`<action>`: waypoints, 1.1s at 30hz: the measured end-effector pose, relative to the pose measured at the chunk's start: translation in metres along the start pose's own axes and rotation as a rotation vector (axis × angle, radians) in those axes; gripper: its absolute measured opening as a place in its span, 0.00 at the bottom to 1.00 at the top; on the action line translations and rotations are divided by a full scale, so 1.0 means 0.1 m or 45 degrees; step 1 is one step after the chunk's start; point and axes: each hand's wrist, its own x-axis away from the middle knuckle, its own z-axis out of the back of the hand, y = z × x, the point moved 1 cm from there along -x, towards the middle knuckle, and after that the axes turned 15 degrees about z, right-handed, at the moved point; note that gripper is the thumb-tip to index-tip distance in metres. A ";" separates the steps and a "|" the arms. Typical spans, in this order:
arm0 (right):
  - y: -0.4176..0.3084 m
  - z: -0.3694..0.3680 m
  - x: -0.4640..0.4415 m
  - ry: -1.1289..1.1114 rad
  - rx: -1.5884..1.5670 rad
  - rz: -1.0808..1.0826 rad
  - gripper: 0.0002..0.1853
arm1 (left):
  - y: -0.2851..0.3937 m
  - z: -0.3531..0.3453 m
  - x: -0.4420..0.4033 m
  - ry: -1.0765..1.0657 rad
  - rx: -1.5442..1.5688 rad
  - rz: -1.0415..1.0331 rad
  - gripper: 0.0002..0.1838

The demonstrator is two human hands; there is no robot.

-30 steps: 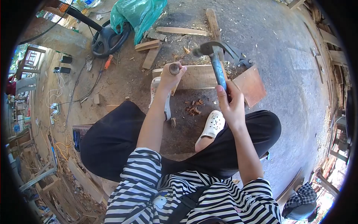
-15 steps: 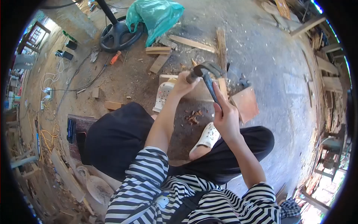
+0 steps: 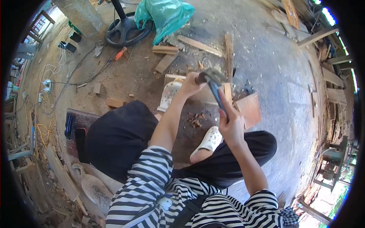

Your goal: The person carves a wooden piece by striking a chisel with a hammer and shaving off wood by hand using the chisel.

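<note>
Gripping one hammer in the right hand, wrapping the fingers around its shaft and laying the index finger along it. Clenching the left hand into a fist around one round handle, covering most of it and hiding its lower end completely. Blurring at the hammer head, right by the top of that handle, and not showing clearly any touch or gap between the two. Holding both forearms forward and slanting inward, bringing the two hands near each other. Having one pale board just below, partly hidden by hands and hammer. Wearing two white clogs, the left one beside the board and partly covered by the left arm, the right one near one small heap of shavings. Showing one reddish square panel to the right, partly behind the right hand. Counting, farther out on the floor, one orange-handled screwdriver, two small blocks at left, and one green plastic bag, cut off at the top edge.
</note>
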 end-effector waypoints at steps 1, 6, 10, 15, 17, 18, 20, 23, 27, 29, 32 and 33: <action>-0.01 0.05 0.00 0.072 -0.038 -0.001 0.37 | -0.01 -0.01 0.00 0.002 -0.023 -0.014 0.11; 0.03 0.30 0.02 0.333 -0.063 -0.040 0.32 | -0.12 0.07 -0.03 -0.135 -0.091 0.088 0.11; 0.33 0.22 0.19 0.412 -0.054 -0.135 0.31 | -0.15 0.07 -0.05 -0.135 -0.067 0.142 0.15; 0.53 0.11 0.17 0.371 -0.407 -0.650 0.28 | -0.05 0.08 0.04 -0.105 -0.057 0.221 0.11; 0.58 0.06 0.11 0.384 -0.459 -0.652 0.28 | -0.12 0.16 0.06 -0.051 -0.130 0.121 0.08; 0.61 0.03 0.10 0.401 -0.507 -0.635 0.28 | -0.17 0.23 0.10 -0.058 -0.139 0.137 0.08; 0.68 -0.04 0.10 0.419 -0.543 -0.601 0.28 | -0.25 0.34 0.15 -0.048 0.121 0.222 0.07; 0.68 -0.11 0.14 0.326 -0.617 -0.751 0.28 | -0.16 0.32 0.21 -0.018 0.066 0.266 0.09; 0.70 -0.13 0.18 0.322 -0.605 -0.735 0.28 | -0.30 0.33 0.21 0.060 0.194 0.139 0.08; 0.71 -0.15 0.22 0.384 -0.635 -0.709 0.28 | -0.33 0.33 0.26 0.095 0.203 0.142 0.09; 0.70 -0.09 0.25 0.357 -0.665 -0.806 0.28 | -0.36 0.34 0.30 0.164 0.264 0.097 0.09; 0.71 -0.08 0.27 0.363 -0.667 -0.799 0.28 | -0.39 0.34 0.32 0.201 0.322 0.062 0.09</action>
